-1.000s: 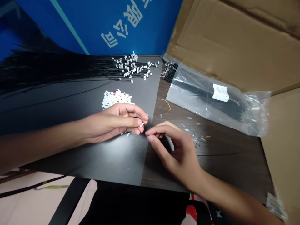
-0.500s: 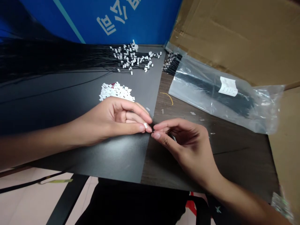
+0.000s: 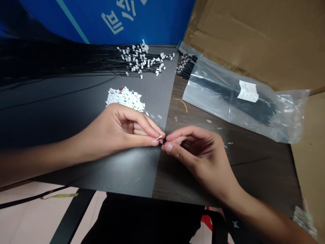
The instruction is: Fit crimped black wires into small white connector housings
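Note:
Between thumb and fingertips, my left hand (image 3: 132, 127) pinches a small white connector housing (image 3: 159, 137). My right hand (image 3: 200, 147) is closed at the fingertips on the dark end of a black wire (image 3: 164, 140), right beside the housing; whether the two touch I cannot tell. A thin stretch of black cable (image 3: 251, 162) shows on the table to the right of my right hand. Just behind my left hand lies a pile of loose white connector housings (image 3: 124, 98).
Black wires with white connectors (image 3: 142, 59) lie at the back left. A clear plastic bag (image 3: 228, 91) of black wires with bare metal ends lies at the back right. Small clear pieces (image 3: 209, 121) and a yellow strip (image 3: 181, 103) are scattered nearby. Cardboard (image 3: 254, 40) borders the table.
My left fingers have turned the white housing so it now lies flatter, and the index finger has closed over it. My right fingertips have shifted slightly left toward it.

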The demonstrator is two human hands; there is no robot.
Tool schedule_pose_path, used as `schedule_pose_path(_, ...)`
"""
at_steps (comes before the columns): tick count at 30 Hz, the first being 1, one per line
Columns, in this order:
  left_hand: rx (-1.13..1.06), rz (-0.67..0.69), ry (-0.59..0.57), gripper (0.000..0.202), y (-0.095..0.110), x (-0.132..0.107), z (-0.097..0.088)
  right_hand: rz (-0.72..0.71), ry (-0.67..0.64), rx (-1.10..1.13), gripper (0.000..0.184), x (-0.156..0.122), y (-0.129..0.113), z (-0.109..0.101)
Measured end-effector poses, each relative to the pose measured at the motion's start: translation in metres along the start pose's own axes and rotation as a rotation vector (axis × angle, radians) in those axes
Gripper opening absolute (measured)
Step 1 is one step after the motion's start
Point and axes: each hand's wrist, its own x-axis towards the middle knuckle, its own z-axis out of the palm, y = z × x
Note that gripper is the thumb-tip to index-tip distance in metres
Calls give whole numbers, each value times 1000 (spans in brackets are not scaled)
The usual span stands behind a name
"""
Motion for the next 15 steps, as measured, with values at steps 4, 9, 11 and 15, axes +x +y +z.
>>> schedule_pose_path(4, -9, -13, -3, 22, 2, 1, 0, 96, -63, 56, 29, 2, 1, -1)
schedule_pose_path(9, 23, 11, -25, 20, 8, 0, 4, 171, -115, 171, 31, 5, 2, -2)
schedule_pose_path(11, 79, 51, -11, 20, 10, -1, 5, 207, -130, 212, 33, 5, 2, -2)
schedule_pose_path(15, 168, 128, -17, 15, 11, -1, 3, 267, -139, 273, 33, 5, 3, -3)
